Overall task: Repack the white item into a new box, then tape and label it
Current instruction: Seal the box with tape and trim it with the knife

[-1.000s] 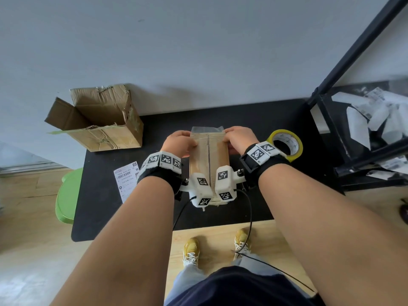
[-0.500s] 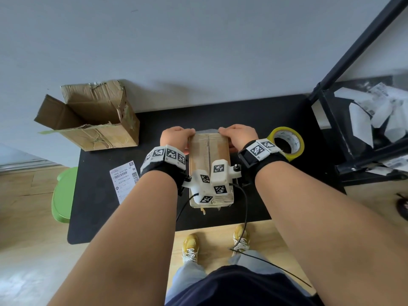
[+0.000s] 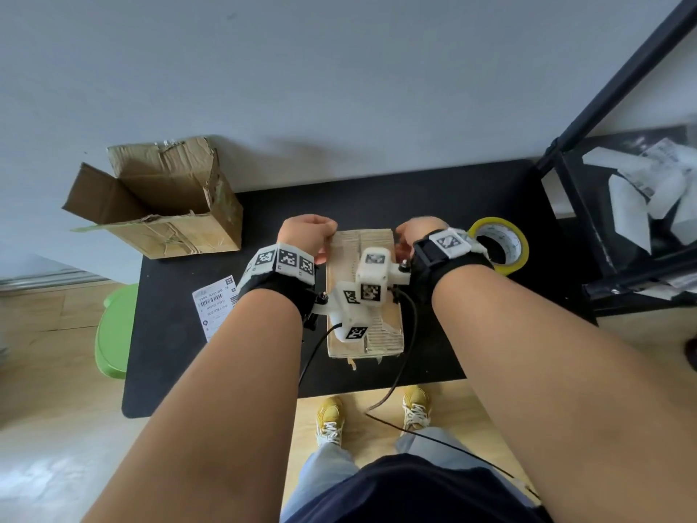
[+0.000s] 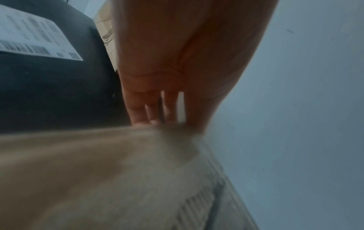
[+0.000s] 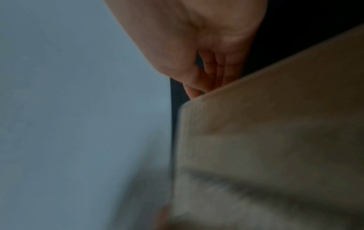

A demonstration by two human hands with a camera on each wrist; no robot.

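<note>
Cardboard is what both hands are set against: a closed box [image 3: 364, 296] is seen lying in the middle of the black table mat [image 3: 433, 198], its long axis running away from the person towards the wall. The left hand [image 3: 307, 235] is placed at the far left corner of the box and the right hand [image 3: 415, 234] at the far right corner, so that the far end is bracketed between them. In the wrist views the fingers of each hand are seen curled down over the far edge of the box and held against it, thumbs hidden. The white item is not visible anywhere and is judged to be already inside. A strip of clear tape appears to run along the top seam, though this cannot be confirmed. The shipping label [image 3: 215, 307] is lying on the mat just to the left of the box, closer to the left hand, with its long axis roughly parallel to the box. The roll of yellow tape [image 3: 498, 245] is standing just beside the right wrist. An opened, worn carton [image 3: 162, 205] is resting at the far left corner of the mat. If labelling comes next, a short reach by the left hand would be enough
</note>
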